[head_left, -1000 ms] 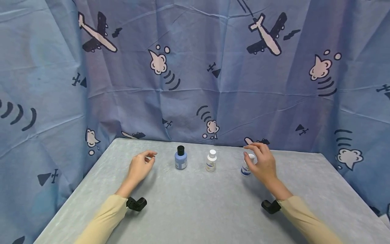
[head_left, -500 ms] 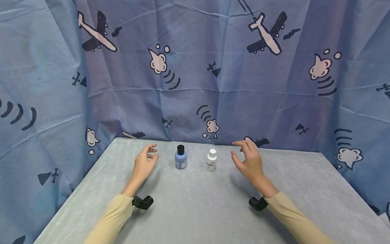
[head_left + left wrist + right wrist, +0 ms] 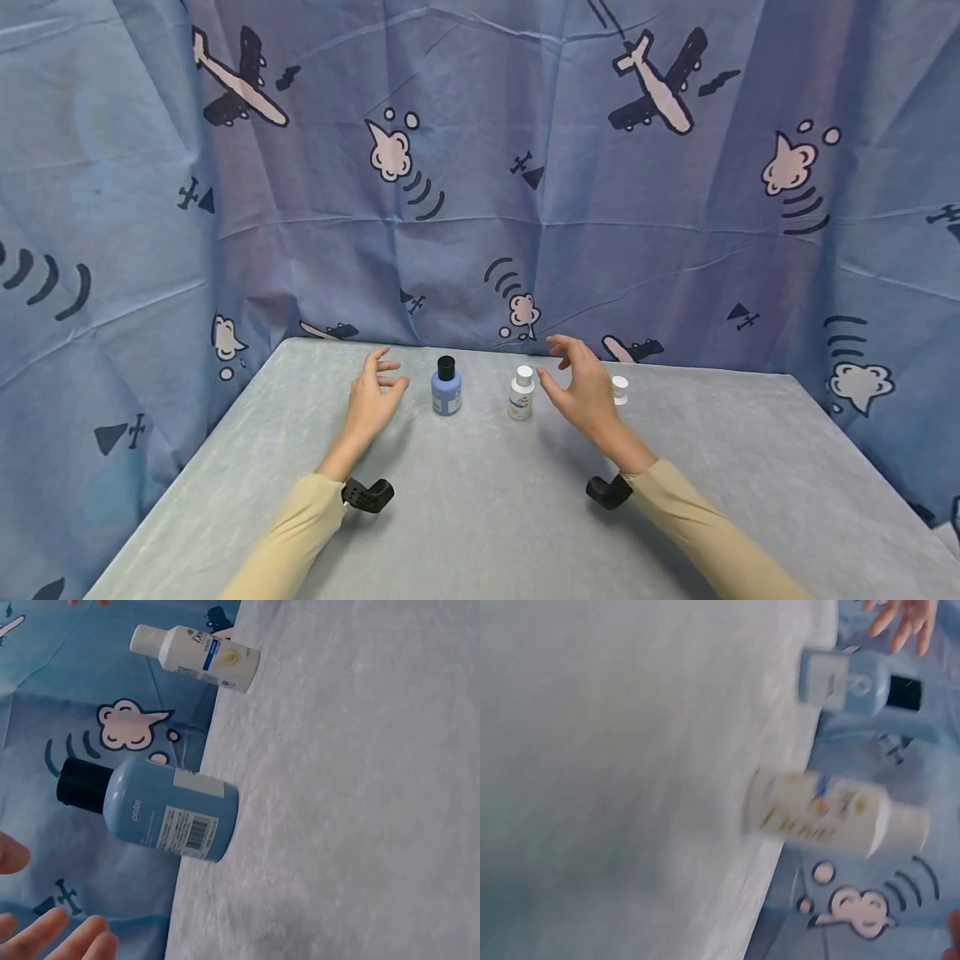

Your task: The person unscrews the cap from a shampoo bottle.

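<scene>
In the head view a small blue bottle (image 3: 446,395) with a black cap stands upright toward the back of the table. To its right is a small white bottle (image 3: 521,400) with a white cap and a yellow-and-blue label. My left hand (image 3: 371,404) hovers left of the blue bottle, thumb and fingers apart, holding nothing. Just right of the white bottle is my right hand (image 3: 587,396), its thumb and fingers spread with nothing between them. Behind the right hand shows the white cap of a third bottle (image 3: 619,388), mostly hidden. The right wrist view is blurred around the white bottle (image 3: 817,810).
A grey cloth-like table top (image 3: 480,508) lies under everything. Blue curtains (image 3: 465,175) printed with airplanes and clouds rise behind its back edge and along both sides. A black wrist camera (image 3: 369,496) sits on the left wrist, another (image 3: 609,492) on the right.
My right hand has moved left from in front of the third bottle to beside the white bottle. The left hand has shifted right toward the blue bottle, its fingers spreading. The bottles stand in place.
</scene>
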A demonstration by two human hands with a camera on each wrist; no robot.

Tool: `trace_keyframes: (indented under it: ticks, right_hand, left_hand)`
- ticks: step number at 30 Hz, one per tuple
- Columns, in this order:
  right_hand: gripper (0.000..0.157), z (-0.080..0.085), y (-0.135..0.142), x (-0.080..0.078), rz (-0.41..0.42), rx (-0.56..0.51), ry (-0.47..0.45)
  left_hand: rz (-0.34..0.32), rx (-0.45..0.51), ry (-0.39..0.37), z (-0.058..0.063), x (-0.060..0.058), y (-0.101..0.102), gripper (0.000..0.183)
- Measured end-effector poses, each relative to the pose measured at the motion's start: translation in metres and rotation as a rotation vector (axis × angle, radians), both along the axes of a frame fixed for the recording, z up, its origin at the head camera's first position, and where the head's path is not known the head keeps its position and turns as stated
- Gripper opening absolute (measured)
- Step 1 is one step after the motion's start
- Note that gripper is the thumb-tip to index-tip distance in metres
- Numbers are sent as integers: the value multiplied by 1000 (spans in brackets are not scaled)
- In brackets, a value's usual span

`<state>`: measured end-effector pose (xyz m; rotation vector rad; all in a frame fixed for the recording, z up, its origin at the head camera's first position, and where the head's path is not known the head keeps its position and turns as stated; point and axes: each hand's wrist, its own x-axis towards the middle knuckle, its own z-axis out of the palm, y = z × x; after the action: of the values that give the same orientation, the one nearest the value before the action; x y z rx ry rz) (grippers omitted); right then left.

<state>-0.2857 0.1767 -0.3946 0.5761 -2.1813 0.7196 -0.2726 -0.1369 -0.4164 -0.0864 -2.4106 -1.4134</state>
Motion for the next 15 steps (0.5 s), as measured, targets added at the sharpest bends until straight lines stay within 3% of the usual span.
trace_keyframes:
  ticks: [7,15]
  right_hand:
    - [52,5,-15,-3,16,-75,-148]
    - [52,12,-31,-8,87,-183,-301]
  left_hand:
    - [-30,45,-52,1,-5,9,69]
    - [-64,78,-123,-2,-6,10,76]
